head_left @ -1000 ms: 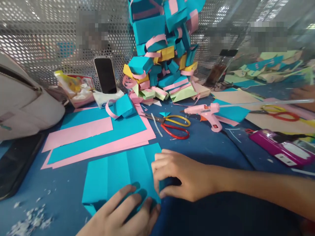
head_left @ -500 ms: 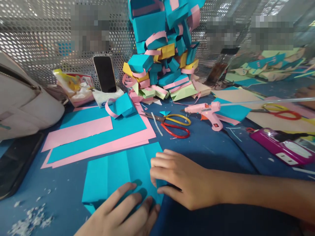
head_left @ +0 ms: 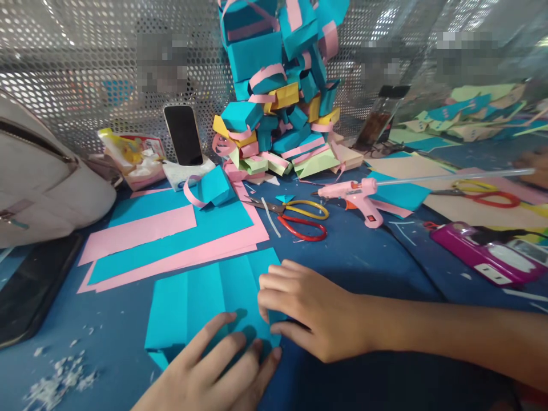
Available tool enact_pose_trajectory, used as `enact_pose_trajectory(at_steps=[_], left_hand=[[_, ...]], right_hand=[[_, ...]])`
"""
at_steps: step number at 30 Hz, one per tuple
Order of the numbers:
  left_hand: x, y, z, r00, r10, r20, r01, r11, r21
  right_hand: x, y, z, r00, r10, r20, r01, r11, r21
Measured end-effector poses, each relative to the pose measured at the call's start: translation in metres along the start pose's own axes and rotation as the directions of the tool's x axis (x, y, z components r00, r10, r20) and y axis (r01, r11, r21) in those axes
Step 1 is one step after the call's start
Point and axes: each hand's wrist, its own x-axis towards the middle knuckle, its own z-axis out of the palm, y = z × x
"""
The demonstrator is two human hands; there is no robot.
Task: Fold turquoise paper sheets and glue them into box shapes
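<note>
A creased blue sheet of paper (head_left: 201, 299) lies in front of me, its near left corner folded up. My left hand (head_left: 222, 365) rests on its near part, fingers spread and slightly bent, pressing on the surface. At the right edge, my right hand (head_left: 303, 308) has its fingers curled over the paper and its thumb beneath them, pinching a folded part. The paper under my right fingers is partly hidden. Beyond it lie stacked blue and pink sheets (head_left: 141, 225) and a small folded blue paper piece with a pink loop (head_left: 216, 185).
Scissors (head_left: 295, 214) and a pink glue gun (head_left: 359, 197) lie ahead, its cord running right. A purple power strip (head_left: 483, 254) is at right. A tall blue paper construction (head_left: 257, 54) stands at back. A phone (head_left: 184, 134), bag (head_left: 51, 177) and paper scraps (head_left: 64, 377) are leftward.
The view has shifted slightly. Both hands keep nearly the same places on the blue paper, with only tiny finger movements.
</note>
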Motion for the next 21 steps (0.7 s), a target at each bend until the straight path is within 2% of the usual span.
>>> enact_pose_trajectory(at_steps=[4,9,16,19,21], left_hand=[[0.005,-0.001,-0.007,0.997,0.007,0.08,-0.005,1.0,-0.016],[0.003,0.001,0.002,0.998,-0.039,-0.041,0.039,0.999,-0.002],[0.005,-0.001,-0.006,0.999,0.033,0.038,-0.036,0.996,0.081],[0.001,-0.004,-0.002,1.0,0.005,-0.009,-0.005,0.998,0.063],[-0.002,-0.006,0.002,1.0,-0.021,0.009,0.02,0.999,0.031]], right_hand=[[-0.001,-0.001,0.001,1.0,-0.011,-0.007,0.011,1.0,-0.024],[-0.001,0.001,0.0,1.0,-0.021,-0.006,0.021,0.999,-0.05],[-0.001,0.014,0.008,0.99,-0.003,-0.139,-0.005,0.998,-0.057],[-0.001,0.014,0.01,0.986,-0.007,-0.165,-0.004,0.998,-0.065],[-0.002,0.015,0.008,0.983,-0.021,-0.184,0.011,0.998,-0.054]])
